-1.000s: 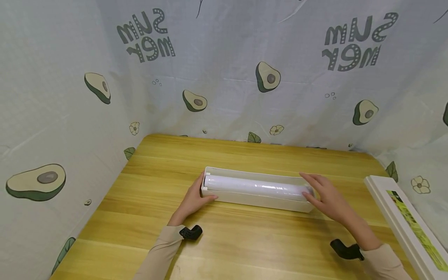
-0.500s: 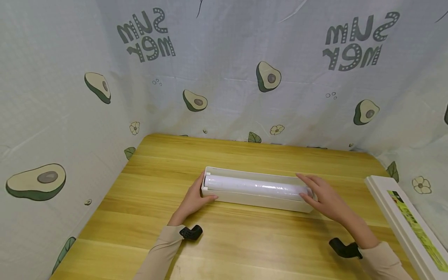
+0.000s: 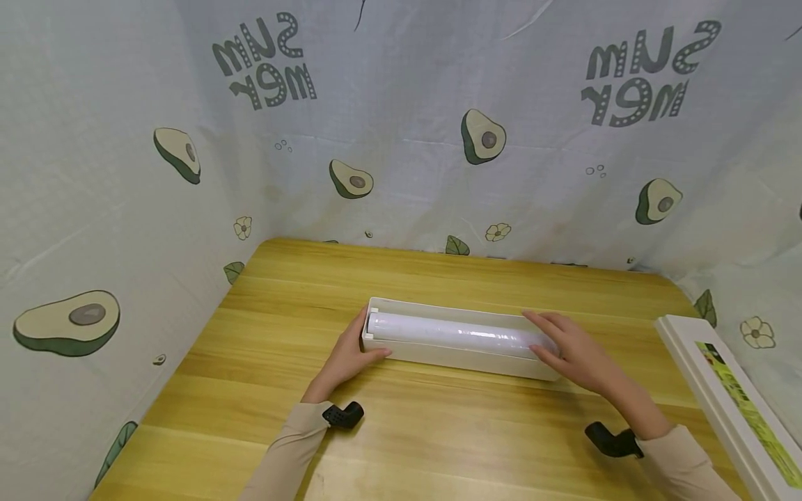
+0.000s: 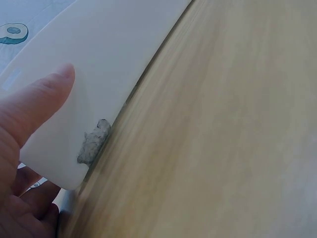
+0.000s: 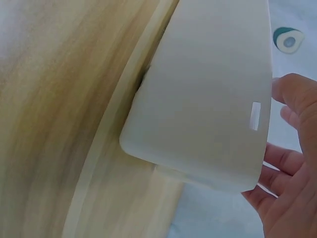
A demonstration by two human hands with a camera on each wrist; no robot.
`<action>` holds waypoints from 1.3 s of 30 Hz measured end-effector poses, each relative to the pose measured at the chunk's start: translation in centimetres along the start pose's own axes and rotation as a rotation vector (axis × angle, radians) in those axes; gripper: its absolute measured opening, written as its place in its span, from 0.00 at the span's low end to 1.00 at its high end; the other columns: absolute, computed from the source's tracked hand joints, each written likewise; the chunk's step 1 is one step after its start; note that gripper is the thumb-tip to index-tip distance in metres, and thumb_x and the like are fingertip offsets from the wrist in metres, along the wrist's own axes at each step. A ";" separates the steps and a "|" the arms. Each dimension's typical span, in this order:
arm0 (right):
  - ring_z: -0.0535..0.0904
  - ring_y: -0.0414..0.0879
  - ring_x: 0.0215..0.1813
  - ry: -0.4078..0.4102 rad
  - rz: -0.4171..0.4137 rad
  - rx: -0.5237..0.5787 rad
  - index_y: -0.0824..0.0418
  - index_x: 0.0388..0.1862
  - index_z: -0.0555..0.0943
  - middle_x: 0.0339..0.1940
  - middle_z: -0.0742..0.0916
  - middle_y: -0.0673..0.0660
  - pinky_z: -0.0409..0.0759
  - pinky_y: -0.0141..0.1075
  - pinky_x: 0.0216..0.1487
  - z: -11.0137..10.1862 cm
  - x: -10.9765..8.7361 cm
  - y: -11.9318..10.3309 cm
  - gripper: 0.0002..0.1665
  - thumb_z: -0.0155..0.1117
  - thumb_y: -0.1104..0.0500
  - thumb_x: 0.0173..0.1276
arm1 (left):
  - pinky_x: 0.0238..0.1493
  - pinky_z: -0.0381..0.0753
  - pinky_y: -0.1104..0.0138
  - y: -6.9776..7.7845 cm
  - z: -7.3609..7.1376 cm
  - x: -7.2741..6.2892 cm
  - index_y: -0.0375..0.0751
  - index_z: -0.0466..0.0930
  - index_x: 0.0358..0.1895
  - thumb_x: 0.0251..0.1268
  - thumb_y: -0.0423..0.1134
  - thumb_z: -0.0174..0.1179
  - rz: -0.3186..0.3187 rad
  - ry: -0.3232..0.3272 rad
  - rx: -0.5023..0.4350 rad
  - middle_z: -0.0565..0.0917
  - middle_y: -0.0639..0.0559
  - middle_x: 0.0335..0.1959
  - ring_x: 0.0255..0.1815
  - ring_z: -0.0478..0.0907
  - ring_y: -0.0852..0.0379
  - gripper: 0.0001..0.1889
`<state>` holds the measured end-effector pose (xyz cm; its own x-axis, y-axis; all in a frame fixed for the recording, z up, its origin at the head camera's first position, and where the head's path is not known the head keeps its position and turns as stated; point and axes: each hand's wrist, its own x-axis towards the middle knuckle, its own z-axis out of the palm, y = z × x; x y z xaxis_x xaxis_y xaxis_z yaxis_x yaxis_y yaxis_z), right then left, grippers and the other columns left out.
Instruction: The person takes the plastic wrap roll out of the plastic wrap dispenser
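A long white open-topped box (image 3: pixel 464 358) lies across the table, with a glossy roll of cling film (image 3: pixel 438 330) inside it. My left hand (image 3: pixel 343 358) grips the box's left end, thumb against the front wall and fingers round the end. In the left wrist view, a grey rough patch (image 4: pixel 94 142) marks the wall's bottom edge below the thumb. At the right end, my right hand (image 3: pixel 579 355) spans the box, its thumb touching the roll and its fingers stretched over the back rim. A small slot (image 5: pixel 255 116) shows in the box wall in the right wrist view.
A long white lid (image 3: pixel 679 351) with a green and yellow label (image 3: pixel 748 407) lies at the table's right edge. Behind and beside the wooden table (image 3: pixel 438 445) hangs a pale curtain (image 3: pixel 407 125) printed with avocados.
My right hand has slid a little to the left along the roll's right end. The left hand and the box stay in place.
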<state>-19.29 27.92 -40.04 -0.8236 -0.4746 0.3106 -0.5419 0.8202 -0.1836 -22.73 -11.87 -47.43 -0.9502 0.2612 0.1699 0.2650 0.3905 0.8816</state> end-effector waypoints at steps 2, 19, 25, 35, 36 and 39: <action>0.76 0.59 0.53 -0.005 -0.011 0.009 0.58 0.68 0.67 0.54 0.79 0.64 0.78 0.57 0.49 0.1 0.2 0.1 0.36 0.66 0.59 0.60 | 0.72 0.57 0.49 0.0 0.0 0.0 0.45 0.46 0.75 0.50 0.41 0.71 0.002 0.001 -0.002 0.62 0.42 0.71 0.73 0.58 0.44 0.51; 0.78 0.57 0.51 -0.187 -0.011 0.095 0.53 0.68 0.67 0.54 0.81 0.64 0.79 0.53 0.47 0.2 1.5 0.2 0.32 0.61 0.54 0.66 | 0.70 0.60 0.48 0.0 -0.1 -0.1 0.46 0.46 0.75 0.50 0.42 0.71 0.010 0.000 -0.014 0.64 0.43 0.70 0.71 0.61 0.43 0.51; 0.78 0.56 0.53 -0.198 -0.046 0.113 0.54 0.67 0.68 0.57 0.81 0.62 0.79 0.52 0.48 0.7 1.9 0.6 0.31 0.61 0.54 0.65 | 0.70 0.60 0.47 0.0 0.0 -0.1 0.45 0.47 0.75 0.50 0.41 0.70 0.014 -0.001 -0.006 0.64 0.42 0.70 0.71 0.61 0.43 0.51; 0.79 0.54 0.57 -0.186 -0.153 0.106 0.51 0.66 0.71 0.59 0.82 0.56 0.80 0.49 0.52 1.2 2.6 1.0 0.30 0.62 0.54 0.65 | 0.72 0.58 0.49 -0.3 0.2 0.1 0.45 0.46 0.75 0.50 0.41 0.71 0.013 0.004 0.010 0.63 0.42 0.71 0.72 0.59 0.43 0.51; 0.80 0.53 0.56 -0.193 -0.150 0.106 0.51 0.66 0.71 0.59 0.82 0.56 0.80 0.48 0.51 1.2 2.6 1.0 0.30 0.62 0.53 0.65 | 0.72 0.58 0.48 -0.2 0.2 0.1 0.45 0.46 0.75 0.50 0.42 0.71 0.010 0.005 0.012 0.63 0.42 0.71 0.72 0.59 0.43 0.51; 0.80 0.53 0.56 -0.200 -0.146 0.105 0.50 0.66 0.71 0.58 0.82 0.56 0.80 0.47 0.51 1.3 2.8 1.1 0.30 0.62 0.52 0.65 | 0.72 0.58 0.49 -0.2 0.2 0.1 0.45 0.46 0.75 0.50 0.42 0.71 0.002 0.006 0.016 0.63 0.42 0.71 0.72 0.59 0.43 0.51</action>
<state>-22.37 27.07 -40.54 -0.7468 -0.6475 0.1520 -0.6629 0.7061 -0.2490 -22.82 -11.77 -47.65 -0.9507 0.2570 0.1737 0.2690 0.4040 0.8743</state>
